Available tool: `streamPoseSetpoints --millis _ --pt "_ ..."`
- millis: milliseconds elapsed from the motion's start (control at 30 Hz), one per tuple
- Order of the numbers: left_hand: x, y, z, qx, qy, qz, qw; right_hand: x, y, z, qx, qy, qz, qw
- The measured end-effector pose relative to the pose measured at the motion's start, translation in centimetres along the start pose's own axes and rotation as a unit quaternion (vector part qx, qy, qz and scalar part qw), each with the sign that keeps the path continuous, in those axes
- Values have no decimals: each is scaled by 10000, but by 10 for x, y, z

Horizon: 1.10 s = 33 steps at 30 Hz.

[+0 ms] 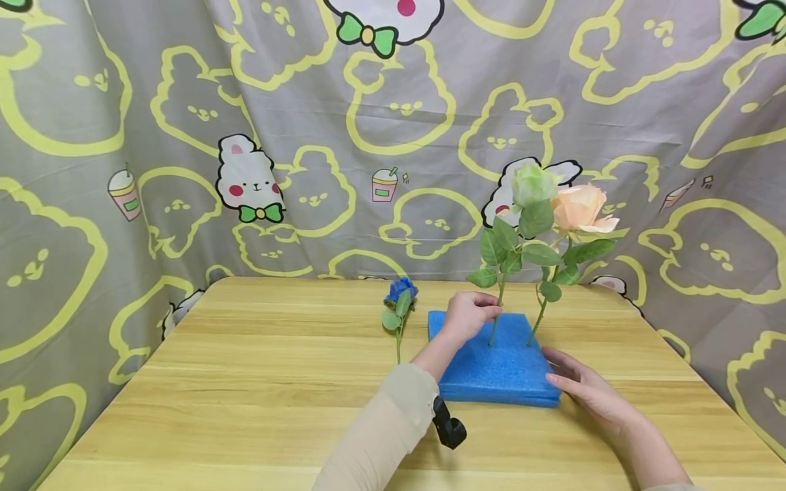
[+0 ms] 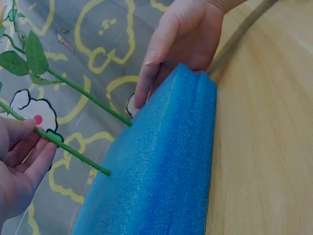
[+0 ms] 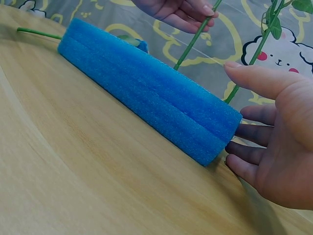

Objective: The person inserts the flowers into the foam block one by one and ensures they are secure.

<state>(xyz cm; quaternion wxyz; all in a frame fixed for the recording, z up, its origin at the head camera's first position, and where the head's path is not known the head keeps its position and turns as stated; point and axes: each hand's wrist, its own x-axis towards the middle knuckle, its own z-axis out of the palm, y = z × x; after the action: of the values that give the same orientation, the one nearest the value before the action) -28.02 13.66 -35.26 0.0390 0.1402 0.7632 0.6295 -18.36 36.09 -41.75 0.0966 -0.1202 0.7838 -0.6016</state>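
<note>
On the table lies a blue foam block point(image 1: 485, 372) with two artificial roses standing in it. My left hand point(image 1: 469, 315) pinches the stem of the pale green rose point(image 1: 533, 185) between thumb and fingers, a little above the foam; the stem's lower end meets the foam's top point(image 2: 108, 172). To its right stands the peach rose point(image 1: 580, 210), its stem leaning outward and untouched by either hand. My right hand point(image 1: 592, 392) rests against the block's right edge, thumb above and the other fingers spread along the side point(image 3: 279, 142), loosely extended.
A blue rose point(image 1: 400, 293) lies on the wooden table point(image 1: 276, 382) left of the foam. Beneath my left forearm a black strap-like piece point(image 1: 449, 426) shows. A patterned grey curtain point(image 1: 295, 102) hangs behind the table's back edge.
</note>
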Motion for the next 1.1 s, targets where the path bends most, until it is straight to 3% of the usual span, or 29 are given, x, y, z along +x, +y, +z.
streamPoseSetpoints --millis 400,633,900,1100 --pt "0 -2 -1 -192 5 -108 9998 2 0 0 -40 -3 27 10000" --pt "-2 -5 -5 -161 -39 25 9999 2 1 0 5 -7 6 10000" --pt "-6 -8 -23 -225 -99 311 9992 3 3 -1 -6 -18 -63 10000" --pt "-11 -5 -45 -559 110 136 9983 2 4 -1 -10 14 -82 10000"
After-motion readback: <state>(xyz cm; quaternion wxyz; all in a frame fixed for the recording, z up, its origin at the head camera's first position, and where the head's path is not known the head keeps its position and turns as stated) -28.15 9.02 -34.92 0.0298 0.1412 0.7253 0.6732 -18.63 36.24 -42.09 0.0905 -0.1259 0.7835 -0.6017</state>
